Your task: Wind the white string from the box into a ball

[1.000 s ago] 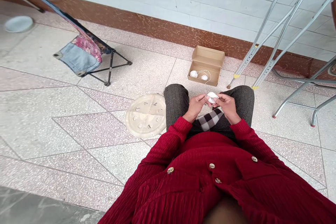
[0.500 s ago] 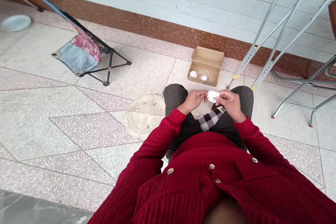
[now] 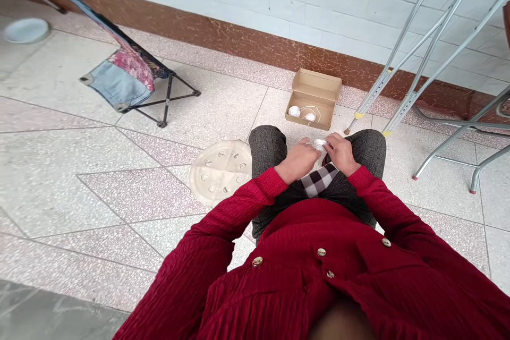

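Note:
Between my hands, above my lap, is a small ball of white yarn (image 3: pixel 319 143), partly covered by fingers. My right hand (image 3: pixel 341 153) is closed on its right side. On the left and near side my left hand (image 3: pixel 299 160) is curled shut against the ball, gripping the yarn; its fingertips are mostly hidden. Past my knees an open cardboard box (image 3: pixel 316 93) stands on the floor by the wall. Inside it lie two white yarn balls (image 3: pixel 294 111) and a loose looping strand.
A round beige mat with holes (image 3: pixel 219 170) lies left of my knee. Further left stands a folding chair (image 3: pixel 121 82), with a pale basin (image 3: pixel 26 31) beyond. Metal crutches (image 3: pixel 410 95) lean on the wall at right, beside a metal-legged chair (image 3: pixel 450 143). Checked cloth (image 3: pixel 319 180) lies between my thighs.
My left hand has moved right and turned over, its back now toward me, in front of the yarn ball. My right hand has shifted slightly left and also turned, covering more of the ball.

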`<state>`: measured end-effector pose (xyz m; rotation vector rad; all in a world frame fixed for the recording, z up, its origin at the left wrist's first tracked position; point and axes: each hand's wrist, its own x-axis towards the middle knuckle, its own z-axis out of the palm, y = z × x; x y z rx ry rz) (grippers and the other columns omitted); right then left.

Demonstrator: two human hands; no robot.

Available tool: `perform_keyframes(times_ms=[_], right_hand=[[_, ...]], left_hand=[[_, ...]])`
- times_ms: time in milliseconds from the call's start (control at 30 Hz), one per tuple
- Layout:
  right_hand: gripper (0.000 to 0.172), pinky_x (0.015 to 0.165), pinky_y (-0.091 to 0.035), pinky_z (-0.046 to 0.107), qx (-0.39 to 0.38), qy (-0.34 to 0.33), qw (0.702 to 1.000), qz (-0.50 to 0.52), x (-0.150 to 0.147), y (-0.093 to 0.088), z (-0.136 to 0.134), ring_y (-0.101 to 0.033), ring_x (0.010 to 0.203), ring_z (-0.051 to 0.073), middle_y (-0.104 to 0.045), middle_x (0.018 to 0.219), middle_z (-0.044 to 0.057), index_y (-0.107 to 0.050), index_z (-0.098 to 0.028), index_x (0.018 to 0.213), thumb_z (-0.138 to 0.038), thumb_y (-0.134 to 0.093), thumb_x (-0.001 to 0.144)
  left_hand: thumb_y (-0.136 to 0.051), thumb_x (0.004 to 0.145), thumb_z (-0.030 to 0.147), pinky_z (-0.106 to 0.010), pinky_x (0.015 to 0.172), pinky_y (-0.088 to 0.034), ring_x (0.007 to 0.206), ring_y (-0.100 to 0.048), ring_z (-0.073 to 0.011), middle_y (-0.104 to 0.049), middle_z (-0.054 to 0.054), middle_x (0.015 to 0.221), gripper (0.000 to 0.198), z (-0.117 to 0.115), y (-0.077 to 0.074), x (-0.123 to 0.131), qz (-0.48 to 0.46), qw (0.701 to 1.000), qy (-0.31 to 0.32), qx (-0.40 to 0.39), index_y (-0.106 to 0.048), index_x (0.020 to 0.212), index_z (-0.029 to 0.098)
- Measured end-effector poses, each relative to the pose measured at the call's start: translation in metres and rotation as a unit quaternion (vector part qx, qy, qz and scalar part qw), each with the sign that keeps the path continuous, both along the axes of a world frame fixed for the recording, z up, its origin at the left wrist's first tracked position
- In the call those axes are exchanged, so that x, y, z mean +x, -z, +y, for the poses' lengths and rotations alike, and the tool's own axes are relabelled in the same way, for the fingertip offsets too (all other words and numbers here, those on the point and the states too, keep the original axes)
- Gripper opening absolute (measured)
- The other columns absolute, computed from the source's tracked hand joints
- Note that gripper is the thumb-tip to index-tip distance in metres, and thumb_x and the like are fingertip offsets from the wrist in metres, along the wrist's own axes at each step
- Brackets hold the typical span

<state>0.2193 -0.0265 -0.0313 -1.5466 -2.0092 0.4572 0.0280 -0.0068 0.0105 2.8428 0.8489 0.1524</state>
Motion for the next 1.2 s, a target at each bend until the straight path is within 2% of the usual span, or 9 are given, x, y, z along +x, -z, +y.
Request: perform_keyframes(times_ms=[100,233,400,533,633,800,933,1033,1200], right_hand=[[0.016,0.075,-0.048,0.034,-0.025,-0.037,0.998,-0.032,-0.006,0.002,-0.011,-0.062,0.084,0.023,-0.067,0.092,0.010,-0.068,-0.017,0.084,-0.015,-0.054,0.091],[0.009,0.073,-0.050,0.032,-0.038,-0.023,0.992,0.117,-0.010,0.000,-0.023,-0.061,0.080,0.019,-0.065,0.089,0.006,-0.068,-0.019,0.085,-0.020,-0.059,0.088],[0.017,0.051,-0.048,0.025,-0.134,0.037,0.920,0.365,-0.012,-0.019,-0.026,-0.055,0.056,0.011,-0.060,0.075,-0.001,-0.068,-0.019,0.079,-0.035,-0.073,0.079],[0.024,0.047,-0.048,0.024,-0.175,0.076,0.877,0.442,-0.016,-0.033,-0.028,-0.056,0.048,0.011,-0.063,0.060,-0.002,-0.068,-0.019,0.078,-0.040,-0.078,0.073],[0.025,0.045,-0.047,0.024,-0.182,0.121,0.865,0.451,-0.017,-0.034,-0.025,-0.056,0.045,0.011,-0.066,0.058,-0.001,-0.069,-0.018,0.077,-0.040,-0.079,0.070],[0.026,0.045,-0.045,0.026,-0.163,0.172,0.879,0.414,-0.005,-0.020,-0.005,-0.056,0.046,0.013,-0.065,0.057,-0.001,-0.066,-0.018,0.074,-0.041,-0.077,0.067],[0.017,0.054,-0.047,0.028,-0.086,0.187,0.943,0.262,0.006,-0.007,0.008,-0.057,0.054,0.015,-0.064,0.064,0.000,-0.065,-0.019,0.077,-0.035,-0.068,0.077],[0.011,0.070,-0.048,0.031,-0.004,0.110,0.992,0.066,0.005,-0.002,0.003,-0.060,0.072,0.018,-0.067,0.082,0.006,-0.067,-0.018,0.081,-0.025,-0.060,0.086],[0.017,0.075,-0.045,0.033,-0.034,-0.035,0.991,-0.128,-0.008,0.002,-0.022,-0.059,0.084,0.023,-0.066,0.096,0.012,-0.067,-0.016,0.089,-0.015,-0.051,0.094]], left_hand=[[-0.053,0.091,0.009,-0.042,0.112,-0.039,0.073,-0.065,-0.0163,-0.070,-0.003,0.071,0.023,0.010,-0.005,-0.001,-0.008,0.999,0.026,0.026,-0.072,0.081,0.016],[-0.051,0.096,0.016,-0.045,0.114,-0.037,0.073,-0.063,-0.0165,-0.069,-0.003,0.071,0.026,0.029,-0.008,-0.004,-0.084,0.996,0.014,-0.005,-0.073,0.081,0.017],[-0.050,0.097,0.022,-0.035,0.098,-0.044,0.071,-0.062,-0.0139,-0.068,0.001,0.070,0.029,0.047,0.000,-0.001,-0.208,0.967,-0.010,-0.150,-0.071,0.077,0.018],[-0.045,0.094,0.017,-0.024,0.073,-0.045,0.066,-0.059,-0.0117,-0.065,0.002,0.066,0.031,0.040,0.011,0.000,-0.262,0.918,-0.047,-0.293,-0.069,0.074,0.016],[-0.046,0.094,0.022,-0.023,0.069,-0.044,0.064,-0.059,-0.0110,-0.065,0.001,0.064,0.033,0.025,0.019,-0.001,-0.289,0.870,-0.091,-0.389,-0.066,0.069,0.014],[-0.049,0.096,0.032,-0.023,0.072,-0.044,0.064,-0.058,-0.0113,-0.066,-0.001,0.063,0.041,0.002,0.032,0.000,-0.292,0.846,-0.140,-0.424,-0.060,0.061,0.015],[-0.048,0.096,0.028,-0.024,0.067,-0.042,0.059,-0.056,-0.0115,-0.063,0.001,0.059,0.041,-0.009,0.034,0.001,-0.231,0.879,-0.160,-0.386,-0.058,0.059,0.016],[-0.050,0.095,0.024,-0.027,0.073,-0.046,0.063,-0.060,-0.0145,-0.065,-0.001,0.062,0.037,-0.013,0.026,0.002,-0.154,0.931,-0.145,-0.298,-0.061,0.060,0.017],[-0.052,0.093,0.014,-0.040,0.106,-0.043,0.072,-0.064,-0.0179,-0.069,-0.005,0.069,0.026,-0.009,0.006,-0.002,-0.052,0.994,-0.036,-0.087,-0.070,0.075,0.016]])
